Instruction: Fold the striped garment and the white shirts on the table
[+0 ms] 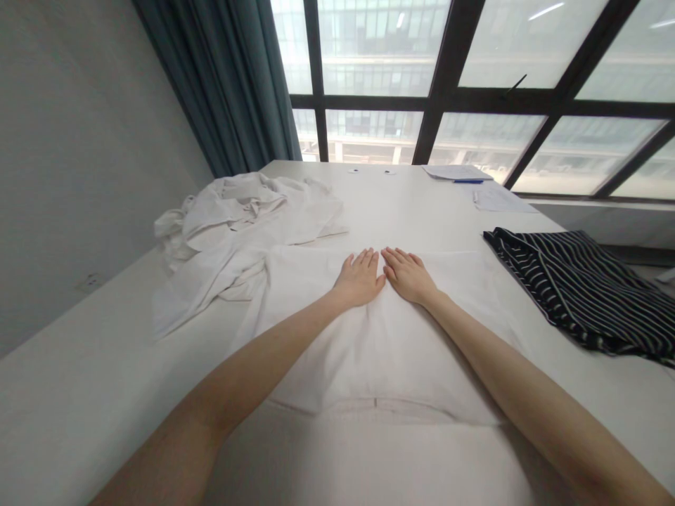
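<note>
Yeah, your left hand (359,279) and right hand (408,275) are both flat, palm-down, on one white cloth (401,351) on the table (411,211), plus one striped cloth (595,288) off right and one blue pen (468,181).

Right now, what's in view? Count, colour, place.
table: one, white, centre
spread cloth: one, white, near middle of table
bunched cloth: count unclear, white, table's left
striped cloth: one, black and white, table's right
papers: at least two, white, table's far right
pen: one, blue, by papers
small discs: two, whitish, table's far end
window: one, dark-framed, beyond table
curtain: one, blue-green, left of window
wall: one, grey, left
outlet: one, pale, on wall
left hand: one, bare, on spread cloth
right hand: one, bare, on spread cloth
forearms: two, bare, foreground
</note>
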`<state>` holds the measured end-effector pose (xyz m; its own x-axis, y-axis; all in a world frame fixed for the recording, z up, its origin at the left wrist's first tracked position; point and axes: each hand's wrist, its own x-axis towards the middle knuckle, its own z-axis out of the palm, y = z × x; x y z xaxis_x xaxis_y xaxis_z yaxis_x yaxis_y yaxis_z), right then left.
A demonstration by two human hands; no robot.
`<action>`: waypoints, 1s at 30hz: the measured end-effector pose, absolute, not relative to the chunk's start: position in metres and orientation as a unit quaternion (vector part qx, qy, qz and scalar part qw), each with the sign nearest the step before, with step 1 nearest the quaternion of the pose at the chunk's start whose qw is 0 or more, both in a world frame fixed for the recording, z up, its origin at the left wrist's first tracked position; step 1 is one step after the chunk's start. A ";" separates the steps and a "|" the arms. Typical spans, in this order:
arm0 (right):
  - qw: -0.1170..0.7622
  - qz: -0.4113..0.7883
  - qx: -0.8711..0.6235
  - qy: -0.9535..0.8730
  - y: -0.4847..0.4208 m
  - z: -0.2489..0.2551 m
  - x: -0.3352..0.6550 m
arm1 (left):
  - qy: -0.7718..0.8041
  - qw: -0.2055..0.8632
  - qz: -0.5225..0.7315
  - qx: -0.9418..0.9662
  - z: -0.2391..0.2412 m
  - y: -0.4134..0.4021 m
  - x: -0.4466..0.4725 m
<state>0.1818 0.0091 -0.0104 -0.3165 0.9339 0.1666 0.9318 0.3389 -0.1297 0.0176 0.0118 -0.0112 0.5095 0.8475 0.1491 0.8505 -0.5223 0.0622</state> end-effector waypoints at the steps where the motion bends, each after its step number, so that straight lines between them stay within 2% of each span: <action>1: 0.101 0.006 -0.576 -0.811 0.009 -0.010 0.184 | -0.484 0.006 -0.076 -0.872 -0.010 0.013 0.015; 11: 0.043 0.033 -0.624 -0.780 0.003 -0.009 0.232 | -0.512 -0.029 0.002 -0.858 0.000 0.027 -0.050; 17: 0.023 0.012 -0.680 -0.732 -0.002 -0.011 0.287 | -0.565 0.010 0.013 -0.825 -0.001 0.028 -0.105; 23: 0.038 -0.030 -0.719 -0.694 -0.006 -0.023 0.339 | -0.618 0.058 0.005 -0.784 -0.004 0.030 -0.130; 30: 0.052 -0.046 -0.728 -0.682 -0.010 -0.024 0.339 | -0.634 0.054 -0.017 -0.771 -0.005 0.030 -0.130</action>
<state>0.3391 -0.0097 -0.0243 0.0648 0.9883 0.1382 0.9979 -0.0637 -0.0121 -0.1296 0.0301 -0.0047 0.1943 0.9763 0.0948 0.9801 -0.1892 -0.0605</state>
